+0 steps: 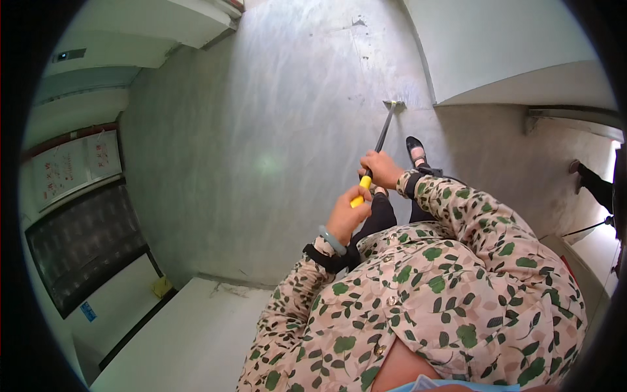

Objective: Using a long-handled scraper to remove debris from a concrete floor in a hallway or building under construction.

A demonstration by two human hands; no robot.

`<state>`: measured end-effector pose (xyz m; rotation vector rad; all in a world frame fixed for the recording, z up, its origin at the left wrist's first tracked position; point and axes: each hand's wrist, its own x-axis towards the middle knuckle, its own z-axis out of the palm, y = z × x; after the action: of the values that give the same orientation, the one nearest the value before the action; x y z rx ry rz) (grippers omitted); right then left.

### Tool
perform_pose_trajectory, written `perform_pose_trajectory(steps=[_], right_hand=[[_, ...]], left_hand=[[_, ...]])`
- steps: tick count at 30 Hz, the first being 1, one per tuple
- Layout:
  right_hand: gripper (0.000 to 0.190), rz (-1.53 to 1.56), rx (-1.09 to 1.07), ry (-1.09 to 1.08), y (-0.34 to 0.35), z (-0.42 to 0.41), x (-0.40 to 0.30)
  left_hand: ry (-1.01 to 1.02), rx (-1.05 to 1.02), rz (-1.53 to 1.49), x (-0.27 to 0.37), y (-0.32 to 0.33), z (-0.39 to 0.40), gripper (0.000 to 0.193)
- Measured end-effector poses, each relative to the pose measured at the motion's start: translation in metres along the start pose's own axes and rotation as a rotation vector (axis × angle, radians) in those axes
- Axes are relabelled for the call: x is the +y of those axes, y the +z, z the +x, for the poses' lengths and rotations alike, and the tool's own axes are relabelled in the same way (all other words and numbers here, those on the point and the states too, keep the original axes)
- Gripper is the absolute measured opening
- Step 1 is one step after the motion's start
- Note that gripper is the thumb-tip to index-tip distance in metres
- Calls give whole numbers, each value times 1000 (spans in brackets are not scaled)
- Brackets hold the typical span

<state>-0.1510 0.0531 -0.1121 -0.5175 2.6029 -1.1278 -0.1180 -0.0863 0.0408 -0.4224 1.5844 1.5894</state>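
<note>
A long-handled floor scraper (385,128) slants away from me, with a dark shaft and a yellow grip. Its wide, narrow head (393,104) rests on the grey concrete floor (294,147). My left hand (345,213), below a pale bangle and a black wrist strap, is wrapped around the yellow grip near the handle's end. Farther up, my right hand (384,169) grasps the handle where the yellow grip meets the dark shaft. The scraper head lies just beyond my black shoe (416,148). Dark marks (360,22) show on the floor farther ahead.
A white wall (499,49) juts out at the right, its corner near the scraper head. Another person's dark-clad leg (595,183) shows at the far right. Along the left wall are a white cabinet (73,169) bearing red writing and a dark panel (88,245).
</note>
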Motion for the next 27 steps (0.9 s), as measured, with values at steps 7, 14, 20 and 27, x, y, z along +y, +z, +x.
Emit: perform_pose_trajectory(steps=[7,14,20,27], right_hand=[[18,57,-136,31,33,-35,-10],[18,-13,-53,35,-1,3,19],[18,26,-134,41,34,-31,-8],[17,-26,-141,-20,9,-5,34]], left_hand=[[5,-59,140,-42,-6,-19,18],[49,12,70,-24,4,21,20],[-29,-65,61,-47,-8,-16,20],[6,31,45,-39,14,19,17]])
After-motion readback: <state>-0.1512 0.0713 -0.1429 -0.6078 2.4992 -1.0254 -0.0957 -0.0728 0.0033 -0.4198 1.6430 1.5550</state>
